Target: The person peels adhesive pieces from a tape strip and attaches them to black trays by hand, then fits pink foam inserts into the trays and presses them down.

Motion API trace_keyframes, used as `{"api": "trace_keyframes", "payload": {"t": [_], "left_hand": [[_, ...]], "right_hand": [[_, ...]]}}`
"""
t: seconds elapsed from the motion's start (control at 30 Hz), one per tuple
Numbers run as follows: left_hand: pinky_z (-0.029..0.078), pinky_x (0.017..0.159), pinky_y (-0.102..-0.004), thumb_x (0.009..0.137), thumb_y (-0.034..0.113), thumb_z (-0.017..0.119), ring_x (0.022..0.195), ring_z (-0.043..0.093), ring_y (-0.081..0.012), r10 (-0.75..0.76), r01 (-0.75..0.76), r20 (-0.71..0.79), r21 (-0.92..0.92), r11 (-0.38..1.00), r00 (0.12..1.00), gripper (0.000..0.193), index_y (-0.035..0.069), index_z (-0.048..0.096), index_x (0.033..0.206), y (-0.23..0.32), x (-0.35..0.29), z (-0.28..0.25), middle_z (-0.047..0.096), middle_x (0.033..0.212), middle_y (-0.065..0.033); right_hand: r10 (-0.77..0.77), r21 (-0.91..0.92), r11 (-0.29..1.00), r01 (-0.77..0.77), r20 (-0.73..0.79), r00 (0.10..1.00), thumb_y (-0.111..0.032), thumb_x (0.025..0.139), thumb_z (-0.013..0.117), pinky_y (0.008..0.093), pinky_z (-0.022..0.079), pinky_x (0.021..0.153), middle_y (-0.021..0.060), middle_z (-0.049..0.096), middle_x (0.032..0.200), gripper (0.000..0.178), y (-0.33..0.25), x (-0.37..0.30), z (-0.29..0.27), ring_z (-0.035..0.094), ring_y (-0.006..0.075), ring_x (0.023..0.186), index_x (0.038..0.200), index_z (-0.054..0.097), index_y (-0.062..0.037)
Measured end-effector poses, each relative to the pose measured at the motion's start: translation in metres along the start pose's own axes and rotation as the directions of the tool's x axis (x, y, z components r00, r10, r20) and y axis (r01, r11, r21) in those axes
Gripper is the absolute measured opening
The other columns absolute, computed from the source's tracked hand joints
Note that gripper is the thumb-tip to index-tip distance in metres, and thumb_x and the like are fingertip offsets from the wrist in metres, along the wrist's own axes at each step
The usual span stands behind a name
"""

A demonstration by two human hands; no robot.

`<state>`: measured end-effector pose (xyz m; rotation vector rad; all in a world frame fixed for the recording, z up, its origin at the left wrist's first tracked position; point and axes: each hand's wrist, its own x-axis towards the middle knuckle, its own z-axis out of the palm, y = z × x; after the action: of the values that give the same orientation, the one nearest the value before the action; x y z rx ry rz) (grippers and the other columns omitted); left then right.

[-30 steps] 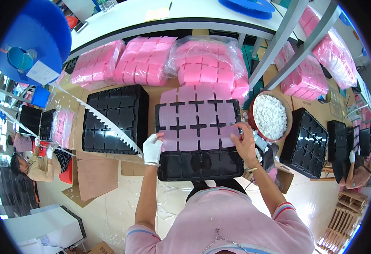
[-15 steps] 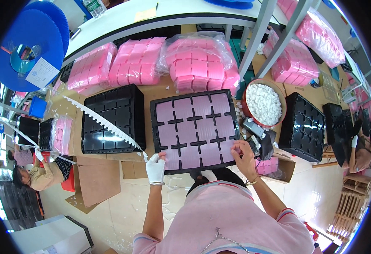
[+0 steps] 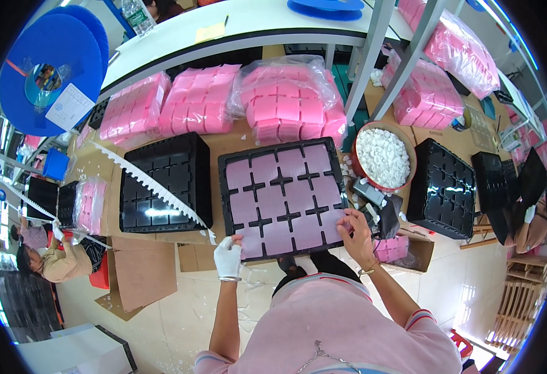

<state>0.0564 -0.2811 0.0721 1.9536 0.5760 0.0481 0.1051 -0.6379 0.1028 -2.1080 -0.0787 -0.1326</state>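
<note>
In front of me a black tray [image 3: 337,152] lies tilted at the near table edge, its compartments filled with pink foam sheets [image 3: 267,206] around black cross-shaped dividers. My left hand [image 3: 228,258], in a white glove, is closed on the tray's near left corner. At the near right corner, my bare right hand [image 3: 356,233] has its thumb and fingers curled over the rim and the foam edge. What lies under its fingertips is partly hidden. A long white toothed strip [image 3: 155,189] hangs from a blue reel [image 3: 21,106] and ends close to my left hand.
Black trays [image 3: 161,181] stand left and right [image 3: 445,187]. A bowl of white pieces [image 3: 382,156] is right of my tray. Bagged pink foam stacks [image 3: 283,103] line the back, beside grey posts [image 3: 373,56]. Cardboard boxes [image 3: 142,268] stand below; a co-worker [image 3: 67,255] sits at left.
The view has shifted slightly. My right hand has moved a little inward over the foam edge at the near right corner. My left hand stays at its corner.
</note>
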Motion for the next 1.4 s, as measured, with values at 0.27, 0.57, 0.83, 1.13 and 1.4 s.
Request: {"api": "trace_keyframes", "payload": {"t": [0.27,0.57,0.83,1.13,1.4], "left_hand": [[0.040,0.058,-0.0190,0.088,-0.004,0.059,0.068,0.052,-0.0027,-0.098,0.098,0.011,-0.145,0.985,0.995,0.022,0.000,0.073,0.104,0.004,0.002,0.007,0.063,0.079,0.0043],[0.042,0.058,-0.0211,0.087,-0.002,0.059,0.066,0.052,-0.0048,-0.179,0.180,-0.020,0.088,0.980,0.984,0.022,0.003,0.074,0.103,0.024,-0.002,0.007,0.061,0.078,0.0034],[0.045,0.071,-0.0204,0.087,-0.006,0.059,0.078,0.057,-0.0063,-0.202,0.210,-0.074,0.127,0.969,0.977,0.023,0.000,0.073,0.104,0.023,-0.002,0.010,0.065,0.088,0.0014],[0.043,0.074,-0.0200,0.086,-0.009,0.057,0.080,0.054,-0.0062,-0.251,0.259,-0.100,0.077,0.963,0.963,0.028,0.002,0.072,0.107,0.027,0.001,0.016,0.061,0.087,0.0016],[0.043,0.065,-0.0211,0.084,-0.007,0.058,0.074,0.054,-0.0057,-0.191,0.200,-0.073,0.147,0.969,0.979,0.030,0.005,0.073,0.107,0.036,0.007,0.002,0.063,0.084,0.0013]], "right_hand": [[0.051,-0.017,0.999,-0.050,0.108,0.993,-0.002,0.086,0.069,0.0352,0.053,0.077,0.0188,0.062,0.124,0.015,0.008,0.006,-0.004,0.067,0.0265,0.089,0.100,0.068,-0.0044],[-0.382,-0.013,0.914,0.405,0.308,0.871,0.009,0.070,0.067,0.0351,0.047,0.074,0.0098,0.070,0.125,0.038,-0.008,0.038,-0.012,0.068,0.0230,0.086,0.104,0.072,-0.0078],[-0.408,0.061,0.900,0.432,0.464,0.786,0.006,0.069,0.069,0.0280,0.046,0.076,0.0072,0.068,0.131,0.040,0.010,0.060,-0.010,0.065,0.0136,0.076,0.106,0.074,-0.0051],[-0.167,0.022,0.985,0.173,0.402,0.900,0.005,0.075,0.065,0.0355,0.051,0.078,0.0158,0.064,0.132,0.043,0.012,0.058,-0.015,0.067,0.0248,0.086,0.118,0.068,-0.0007],[-0.042,-0.102,0.993,0.065,0.213,0.976,-0.008,0.088,0.071,0.0434,0.050,0.092,0.0167,0.061,0.125,0.033,-0.008,0.066,-0.029,0.060,0.0359,0.111,0.121,0.067,-0.0062]]}}
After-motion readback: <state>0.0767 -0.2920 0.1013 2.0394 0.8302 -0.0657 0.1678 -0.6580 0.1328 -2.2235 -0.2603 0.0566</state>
